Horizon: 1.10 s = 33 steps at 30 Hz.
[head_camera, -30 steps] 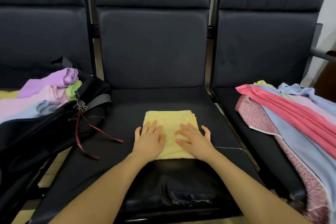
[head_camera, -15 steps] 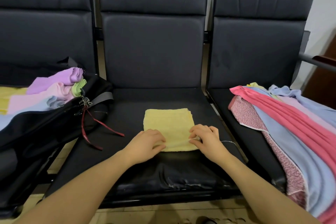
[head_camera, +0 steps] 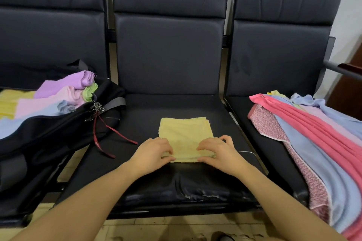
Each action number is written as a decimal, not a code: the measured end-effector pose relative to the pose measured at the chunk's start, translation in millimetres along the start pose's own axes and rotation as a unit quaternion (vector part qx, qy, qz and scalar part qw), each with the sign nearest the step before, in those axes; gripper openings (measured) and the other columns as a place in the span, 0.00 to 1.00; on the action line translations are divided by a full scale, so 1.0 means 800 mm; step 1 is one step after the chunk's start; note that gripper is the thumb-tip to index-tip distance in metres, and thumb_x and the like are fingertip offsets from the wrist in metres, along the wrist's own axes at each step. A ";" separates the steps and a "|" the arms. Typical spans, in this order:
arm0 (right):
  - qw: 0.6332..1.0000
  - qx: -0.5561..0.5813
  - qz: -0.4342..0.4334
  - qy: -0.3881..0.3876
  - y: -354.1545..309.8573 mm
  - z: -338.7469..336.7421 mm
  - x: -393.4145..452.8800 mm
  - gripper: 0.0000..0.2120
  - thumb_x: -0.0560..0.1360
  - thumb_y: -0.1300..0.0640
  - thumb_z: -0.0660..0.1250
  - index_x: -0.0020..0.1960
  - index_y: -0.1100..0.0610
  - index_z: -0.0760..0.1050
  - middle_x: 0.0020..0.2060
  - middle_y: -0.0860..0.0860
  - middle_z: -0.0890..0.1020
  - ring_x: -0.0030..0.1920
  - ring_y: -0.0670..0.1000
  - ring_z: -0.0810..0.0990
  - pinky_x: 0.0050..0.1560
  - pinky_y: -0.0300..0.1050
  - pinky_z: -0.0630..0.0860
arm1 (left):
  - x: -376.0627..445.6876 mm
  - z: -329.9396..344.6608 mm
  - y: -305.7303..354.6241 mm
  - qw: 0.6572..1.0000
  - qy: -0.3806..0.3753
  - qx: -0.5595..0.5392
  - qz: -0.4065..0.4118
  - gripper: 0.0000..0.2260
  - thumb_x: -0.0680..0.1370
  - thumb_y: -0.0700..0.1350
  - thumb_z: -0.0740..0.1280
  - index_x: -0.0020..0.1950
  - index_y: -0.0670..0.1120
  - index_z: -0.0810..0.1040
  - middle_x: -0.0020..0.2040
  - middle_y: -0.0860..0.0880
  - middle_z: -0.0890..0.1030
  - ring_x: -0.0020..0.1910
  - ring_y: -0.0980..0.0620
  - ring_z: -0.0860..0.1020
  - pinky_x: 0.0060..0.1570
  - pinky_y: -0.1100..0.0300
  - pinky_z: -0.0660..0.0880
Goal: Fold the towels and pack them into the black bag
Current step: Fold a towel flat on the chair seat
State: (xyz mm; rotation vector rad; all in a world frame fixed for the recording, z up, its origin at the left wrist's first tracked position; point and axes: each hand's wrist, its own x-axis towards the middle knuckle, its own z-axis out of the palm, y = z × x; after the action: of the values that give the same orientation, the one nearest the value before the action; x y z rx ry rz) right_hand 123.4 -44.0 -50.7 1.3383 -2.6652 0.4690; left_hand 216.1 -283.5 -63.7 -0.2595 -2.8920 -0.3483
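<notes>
Both hands pinch the near edge of the folded yellow towel (head_camera: 185, 136) on the middle seat (head_camera: 195, 107).
Left hand (head_camera: 151, 154) and right hand (head_camera: 221, 153) grip its near corners; the black bag (head_camera: 58, 129) lies to the left, nearer the left hand, so the carry runs leftward.

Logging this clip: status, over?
Left hand and right hand both pinch yellow towel's near edge. Towel folded, on middle seat. Black bag open at left. Nothing blocking.

- Three black seats (head_camera: 168, 115) in a row.
- One black bag (head_camera: 58, 129).
- One folded yellow towel (head_camera: 185, 133) on the middle seat.
- Two hands: left hand (head_camera: 150, 154), right hand (head_camera: 219, 152).
- One pile of unfolded towels (head_camera: 313, 133); number unclear.
</notes>
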 end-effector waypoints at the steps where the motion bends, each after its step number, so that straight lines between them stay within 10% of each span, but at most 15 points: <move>1: 1.000 0.011 -0.002 -0.016 -0.002 0.000 0.003 0.16 0.76 0.41 0.65 0.60 0.47 0.77 0.57 0.38 0.77 0.60 0.40 0.72 0.63 0.38 0.51 | -0.001 0.000 -0.001 1.000 -0.020 0.002 -0.001 0.14 0.78 0.57 0.63 0.58 0.51 0.80 0.55 0.56 0.77 0.55 0.56 0.74 0.56 0.61 0.68; 7: 0.995 -0.074 0.008 -0.073 -0.005 0.011 0.019 0.16 0.78 0.42 0.61 0.62 0.47 0.74 0.59 0.41 0.76 0.57 0.46 0.73 0.56 0.43 0.55 | 0.002 0.007 -0.004 0.997 -0.070 0.004 -0.025 0.20 0.78 0.62 0.57 0.60 0.52 0.78 0.59 0.57 0.76 0.59 0.56 0.72 0.56 0.62 0.64; 15: 0.997 0.023 0.037 0.071 -0.009 0.020 0.022 0.10 0.80 0.49 0.62 0.52 0.52 0.78 0.43 0.42 0.79 0.38 0.41 0.68 0.54 0.42 0.55 | 0.021 0.004 0.003 0.993 -0.069 -0.005 -0.100 0.23 0.77 0.65 0.56 0.58 0.49 0.75 0.55 0.54 0.76 0.53 0.53 0.75 0.56 0.57 0.66; 22: 0.987 0.093 0.129 0.036 -0.007 0.020 0.019 0.11 0.78 0.45 0.62 0.53 0.50 0.78 0.46 0.45 0.82 0.47 0.48 0.58 0.54 0.40 0.57 | 0.010 0.001 -0.006 0.994 -0.012 -0.057 -0.092 0.17 0.77 0.56 0.66 0.59 0.47 0.76 0.52 0.52 0.78 0.48 0.53 0.75 0.51 0.63 0.65; 33: 0.988 0.047 0.133 -0.067 -0.013 0.008 0.020 0.13 0.74 0.46 0.69 0.56 0.48 0.74 0.50 0.43 0.73 0.55 0.47 0.68 0.60 0.42 0.53 | 0.022 -0.015 0.005 0.988 -0.034 -0.066 -0.134 0.10 0.83 0.48 0.55 0.61 0.47 0.70 0.56 0.53 0.72 0.57 0.52 0.66 0.59 0.60 0.56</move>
State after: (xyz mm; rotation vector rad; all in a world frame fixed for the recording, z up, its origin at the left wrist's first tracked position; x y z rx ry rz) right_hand 122.1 -63.9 -51.1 1.0747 -2.9859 0.5580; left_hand 202.0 -279.9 -47.4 0.1013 -2.9775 -0.5889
